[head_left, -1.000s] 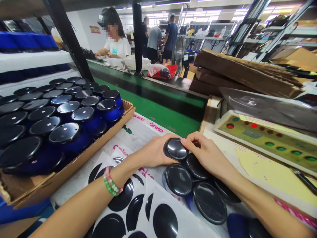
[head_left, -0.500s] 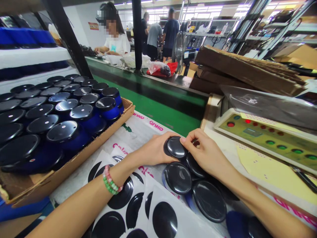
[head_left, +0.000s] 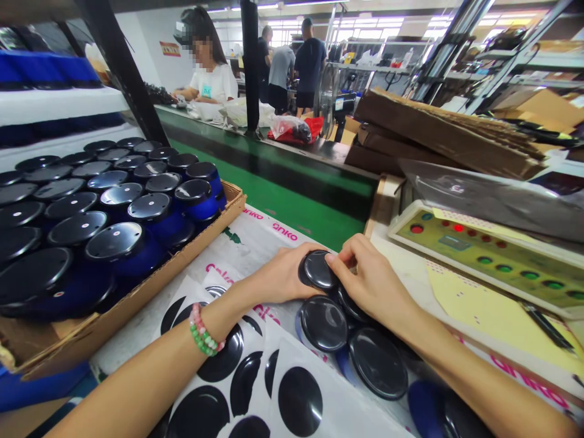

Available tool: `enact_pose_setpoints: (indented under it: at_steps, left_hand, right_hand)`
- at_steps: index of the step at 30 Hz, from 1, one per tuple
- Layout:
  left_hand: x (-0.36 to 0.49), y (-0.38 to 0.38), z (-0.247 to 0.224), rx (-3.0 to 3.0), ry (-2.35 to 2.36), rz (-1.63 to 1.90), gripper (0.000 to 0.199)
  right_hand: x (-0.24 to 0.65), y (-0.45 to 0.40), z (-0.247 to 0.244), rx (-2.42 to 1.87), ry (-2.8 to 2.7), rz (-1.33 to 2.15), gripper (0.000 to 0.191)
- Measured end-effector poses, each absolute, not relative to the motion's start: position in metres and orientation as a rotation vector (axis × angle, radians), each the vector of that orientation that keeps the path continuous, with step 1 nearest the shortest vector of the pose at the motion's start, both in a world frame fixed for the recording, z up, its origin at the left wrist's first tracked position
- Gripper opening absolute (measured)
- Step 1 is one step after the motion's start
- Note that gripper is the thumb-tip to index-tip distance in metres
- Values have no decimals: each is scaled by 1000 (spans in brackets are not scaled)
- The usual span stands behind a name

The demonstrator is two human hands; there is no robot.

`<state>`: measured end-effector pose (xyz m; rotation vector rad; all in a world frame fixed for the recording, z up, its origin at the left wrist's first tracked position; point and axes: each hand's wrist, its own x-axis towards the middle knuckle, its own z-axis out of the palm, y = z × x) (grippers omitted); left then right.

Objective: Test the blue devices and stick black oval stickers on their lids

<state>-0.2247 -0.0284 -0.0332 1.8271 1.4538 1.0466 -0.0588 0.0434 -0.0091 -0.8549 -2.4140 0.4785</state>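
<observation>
Item: round glossy blk disc point(head_left: 319, 269), tilted face-up at bench centre, between both hands, directly above a loose group of similar glossy blk discs point(head_left: 323, 323). Grip: L hand point(head_left: 283, 277) curled closed around disc's left edge, fingers partly hidden behind it; R hand point(head_left: 371, 286) bent closed, fingertips point(head_left: 329, 258) pressed on upper-right rim. Both hands have hold of same disc, neither open wide; how firm, can't tell. Wrist acc.: pink-and-green bead bracelet point(head_left: 203, 328) on L wrist. Under hands: white printed sheet w/ pink lettering point(head_left: 255, 243), overlapped by white sticker sheets w/ blk circles point(head_left: 298, 401), some circles peeled or part-cut. Left of bench: brown cardboard tray point(head_left: 182, 258) w/ rows of blue cylindrical units w/ glossy blk tops point(head_left: 150, 210). Right of hands: beige-framed green control panel w/ red & green buttons point(head_left: 483, 249), pale yellow paper sheet point(head_left: 474, 316), blk pen point(head_left: 547, 325). Beyond: stacked flat brown corrugated cardboard point(head_left: 442, 137), green conveyor belt point(head_left: 274, 188). Far end: co-worker in white T-shirt point(head_left: 214, 82), hands at work on belt edge, separate from wearer's.
</observation>
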Motion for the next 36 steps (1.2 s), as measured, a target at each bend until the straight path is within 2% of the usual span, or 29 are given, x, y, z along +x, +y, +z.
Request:
enact_pose_setpoints:
  at_steps: [4, 6, 9, 12, 15, 17, 21, 24, 28, 32, 36]
  left_hand:
    - [-225, -25, -38, 1948, 1465, 1041, 61]
    - [-225, -23, -40, 2039, 1452, 1039, 64]
    - [-223, -23, -41, 2138, 1419, 1031, 63]
    - [-224, -30, -36, 2179, 1496, 1056, 58]
    - [-233, -34, -24, 2140, 1714, 1134, 54]
    - [-244, -26, -14, 2099, 1873, 1144, 52]
    - [-270, 21, -2, 2065, 2106, 1019, 50]
    - [-287, 69, -7, 2002, 2258, 935, 39]
    - [-305, 107, -24, 1847, 2434, 907, 34]
    - [-305, 96, -38, 1797, 2519, 977, 48]
    - [-285, 48, -47, 1940, 2423, 1077, 58]
  right_hand:
    - [-63, 35, -9, -822, -2597, 113, 17]
    - [-65, 29, -7, -778, -2713, -84, 23]
    - [-61, 24, 3, -707, -2795, -175, 30]
    - [-42, 25, 20, -688, -2807, -85, 33]
    - [-15, 28, 33, -694, -2931, 200, 53]
    - [-1, 30, 36, -724, -3044, 404, 58]
    - [8, 36, 40, -695, -3115, 657, 73]
    - [3, 42, 49, -717, -3213, 775, 88]
    - [-3, 40, 62, -945, -3383, 832, 99]
    - [-4, 34, 63, -973, -3423, 804, 108]
    - [5, 35, 42, -806, -3365, 464, 91]
